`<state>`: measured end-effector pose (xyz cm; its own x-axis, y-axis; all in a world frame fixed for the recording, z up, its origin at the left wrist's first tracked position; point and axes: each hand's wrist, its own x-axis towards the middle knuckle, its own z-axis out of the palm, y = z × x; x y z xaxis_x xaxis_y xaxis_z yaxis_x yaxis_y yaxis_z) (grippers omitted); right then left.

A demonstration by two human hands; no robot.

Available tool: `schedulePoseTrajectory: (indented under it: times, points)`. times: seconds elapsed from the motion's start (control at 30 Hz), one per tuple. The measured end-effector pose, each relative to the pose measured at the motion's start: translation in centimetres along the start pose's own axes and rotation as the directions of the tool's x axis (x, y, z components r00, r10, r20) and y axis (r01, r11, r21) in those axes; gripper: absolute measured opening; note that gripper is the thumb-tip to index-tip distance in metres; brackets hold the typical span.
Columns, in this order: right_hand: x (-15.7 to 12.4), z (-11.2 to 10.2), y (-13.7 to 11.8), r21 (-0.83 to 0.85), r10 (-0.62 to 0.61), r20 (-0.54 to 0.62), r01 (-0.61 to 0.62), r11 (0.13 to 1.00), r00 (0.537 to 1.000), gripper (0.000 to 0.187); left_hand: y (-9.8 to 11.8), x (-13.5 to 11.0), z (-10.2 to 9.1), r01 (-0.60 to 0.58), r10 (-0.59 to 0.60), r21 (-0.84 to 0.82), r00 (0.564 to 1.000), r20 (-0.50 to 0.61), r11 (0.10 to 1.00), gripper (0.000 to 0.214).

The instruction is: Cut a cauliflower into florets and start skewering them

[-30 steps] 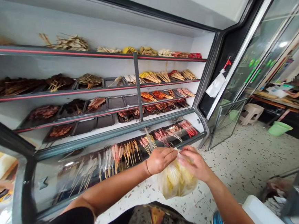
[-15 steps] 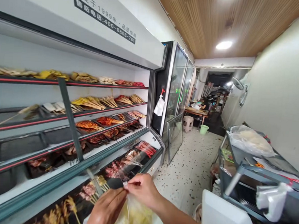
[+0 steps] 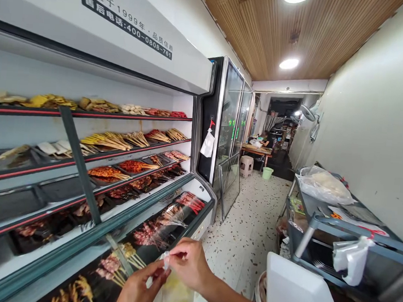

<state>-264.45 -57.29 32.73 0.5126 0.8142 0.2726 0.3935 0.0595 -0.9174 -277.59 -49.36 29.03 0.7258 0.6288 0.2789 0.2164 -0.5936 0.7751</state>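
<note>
A clear plastic bag (image 3: 176, 295) with something pale yellow inside hangs below both hands at the bottom of the view. My left hand (image 3: 142, 283) pinches the gathered neck of the bag from the left. From the right, my right hand (image 3: 190, 264) is closed on the twisted top of the same bag, thumb and forefinger together. The two hands meet at the neck. Just beyond them, skewers of pink meat (image 3: 151, 231) lie in the lower case of the display fridge (image 3: 75, 241).
Skewers in trays line the fridge shelves on the left. At right stand a grey cart (image 3: 316, 220) with a bagged bundle (image 3: 324, 185) on top and a white foam box (image 3: 298, 289). A glass panel (image 3: 229, 186) leans by the tall fridge. A green bucket (image 3: 267, 173) stands farther back.
The view has shifted slightly, so the fridge and cart appear farther left. My left hand's fingers have turned and now pinch the bag's neck, whose twisted tip shows more clearly.
</note>
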Motion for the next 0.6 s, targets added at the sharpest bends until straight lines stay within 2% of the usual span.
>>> schedulePoseTrajectory:
  times: [0.13, 0.2, 0.37, 0.5, 0.6]
  points:
    - [-0.5, 0.6, 0.3, -0.021, -0.042, -0.026, 0.041, 0.999, 0.999, 0.009, 0.4, 0.3, -0.7, 0.064, -0.077, 0.131, 0.992, 0.099, 0.989, 0.042]
    - [-0.8, 0.9, 0.5, -0.033, -0.05, -0.037, 0.049, 0.998, 0.998, 0.009, 0.4, 0.5, -0.9, 0.094, -0.113, 0.138, 0.984, 0.136, 0.986, 0.046]
    - [-1.7, 1.1, 1.4, -0.076, -0.143, 0.007, 0.143, 0.987, 0.99, 0.01, 0.4, 1.0, -1.0, 0.244, -0.215, -0.071, 0.934, 0.285, 0.967, 0.038]
    - [-3.0, 0.7, 2.6, -0.141, -0.228, 0.09, 0.239, 0.961, 0.969, 0.012, 0.3, 0.6, -0.8, 0.353, -0.256, -0.265, 0.905, 0.341, 0.897, 0.029]
    - [-3.7, 0.4, 3.8, -0.197, -0.275, 0.154, 0.303, 0.933, 0.949, 0.01, -0.2, 0.2, -0.8, 0.447, -0.318, -0.337, 0.871, 0.374, 0.828, 0.027]
